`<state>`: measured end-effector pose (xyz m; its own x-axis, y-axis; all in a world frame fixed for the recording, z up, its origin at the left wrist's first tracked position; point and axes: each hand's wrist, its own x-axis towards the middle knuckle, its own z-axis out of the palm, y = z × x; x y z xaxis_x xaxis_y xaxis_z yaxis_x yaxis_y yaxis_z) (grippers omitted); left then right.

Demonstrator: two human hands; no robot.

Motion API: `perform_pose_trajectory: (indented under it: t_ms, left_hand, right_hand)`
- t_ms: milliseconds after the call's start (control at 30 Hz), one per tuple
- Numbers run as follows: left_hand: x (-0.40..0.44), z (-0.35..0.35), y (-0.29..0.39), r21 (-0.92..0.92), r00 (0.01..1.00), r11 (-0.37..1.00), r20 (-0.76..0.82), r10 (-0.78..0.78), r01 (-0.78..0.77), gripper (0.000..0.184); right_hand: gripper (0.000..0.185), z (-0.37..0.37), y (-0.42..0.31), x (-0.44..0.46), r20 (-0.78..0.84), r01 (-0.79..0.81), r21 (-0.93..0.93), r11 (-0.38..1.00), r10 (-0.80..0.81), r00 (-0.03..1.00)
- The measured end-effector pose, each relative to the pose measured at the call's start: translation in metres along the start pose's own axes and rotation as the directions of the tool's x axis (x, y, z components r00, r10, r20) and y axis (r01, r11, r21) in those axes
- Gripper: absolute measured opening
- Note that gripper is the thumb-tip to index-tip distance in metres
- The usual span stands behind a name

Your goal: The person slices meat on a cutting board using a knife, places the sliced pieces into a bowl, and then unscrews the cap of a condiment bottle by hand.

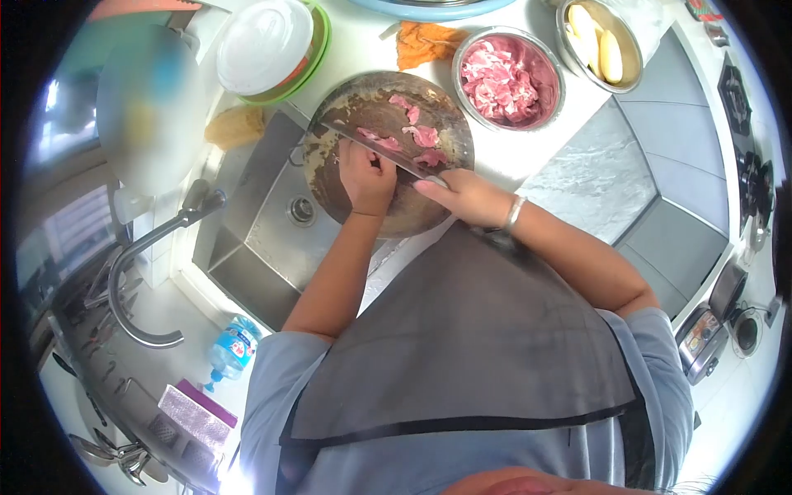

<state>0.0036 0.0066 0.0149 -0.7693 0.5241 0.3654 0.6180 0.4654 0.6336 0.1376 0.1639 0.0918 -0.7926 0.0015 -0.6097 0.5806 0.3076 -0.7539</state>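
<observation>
A round, dark wooden chopping board [441, 206] lies at the sink's edge, with several pieces of pink raw meat [426, 136] on its upper half. My right hand [470, 198] is closed round the handle of a knife [384, 153], whose blade slants up and left across the board. At the blade's near side, my left hand [365, 177] rests on the board with its fingers curled in; what lies under the fingers is hidden. One strip of meat lies along the blade's far side.
Beyond the board are a metal bowl of cut meat [503, 82], an orange cloth [425, 44] and a bowl of pale yellow vegetables [610, 56]. White and green plates [266, 45] stand back left. The sink [276, 239] and curved tap [124, 285] are at left.
</observation>
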Motion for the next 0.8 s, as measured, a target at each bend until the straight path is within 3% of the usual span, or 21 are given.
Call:
perform_pose_trajectory:
  t_ms: [233, 300, 400, 500, 667, 800]
  left_hand:
    - [-0.002, 0.003, -0.003, -0.098, 0.997, 0.995, -0.071, 0.028, -0.035, 0.012]
    - [-0.004, 0.002, -0.006, -0.153, 0.996, 0.988, -0.085, -0.015, 0.001, 0.010]
    - [-0.009, 0.001, -0.008, -0.223, 0.992, 0.972, -0.081, -0.098, 0.078, 0.009]
    - [-0.007, 0.001, -0.003, -0.202, 0.994, 0.978, -0.087, -0.065, 0.046, 0.012]
    - [-0.005, 0.000, 0.001, -0.026, 0.999, 1.000, -0.046, -0.012, 0.011, 0.020]
    - [-0.005, 0.000, -0.001, -0.016, 0.999, 1.000, -0.040, -0.017, 0.017, 0.022]
  right_hand:
    - [0.064, -0.030, 0.032, -0.076, 0.145, -0.253, 0.190, 0.949, 0.228, 0.963]
    - [0.073, -0.039, 0.034, -0.087, 0.238, -0.379, 0.225, 0.898, 0.326, 0.915]
    - [0.072, -0.033, 0.022, -0.092, 0.182, -0.356, 0.270, 0.895, 0.316, 0.931]
    - [0.073, -0.023, 0.005, -0.081, 0.059, -0.145, 0.142, 0.979, 0.138, 0.989]
    - [0.076, -0.009, -0.002, -0.059, 0.035, -0.108, 0.069, 0.992, 0.106, 0.994]
    - [0.079, -0.006, -0.004, -0.052, 0.046, -0.117, 0.054, 0.992, 0.114, 0.992]
